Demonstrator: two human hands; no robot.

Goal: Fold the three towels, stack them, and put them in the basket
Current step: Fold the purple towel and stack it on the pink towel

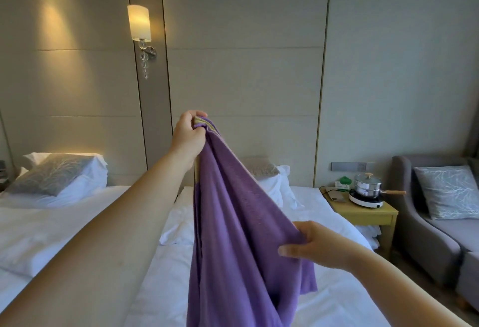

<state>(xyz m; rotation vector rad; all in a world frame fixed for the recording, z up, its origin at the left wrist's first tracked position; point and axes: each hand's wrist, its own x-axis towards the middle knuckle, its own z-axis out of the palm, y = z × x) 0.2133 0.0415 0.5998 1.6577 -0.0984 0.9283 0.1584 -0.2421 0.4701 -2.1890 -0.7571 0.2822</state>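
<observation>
Two hands grip the purple towel (233, 223): left hand (188, 136) high, right hand (311, 245) lower. Find both corners, then pull it flat.

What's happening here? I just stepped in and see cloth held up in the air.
A person is holding a purple woven towel with a tan border stripe up over a white-sheeted bed. The left hand grips its bunched top end high up, while the right hand pinches a side edge lower down. The towel hangs loose and unfolded. No basket or other towels are in view.
</observation>
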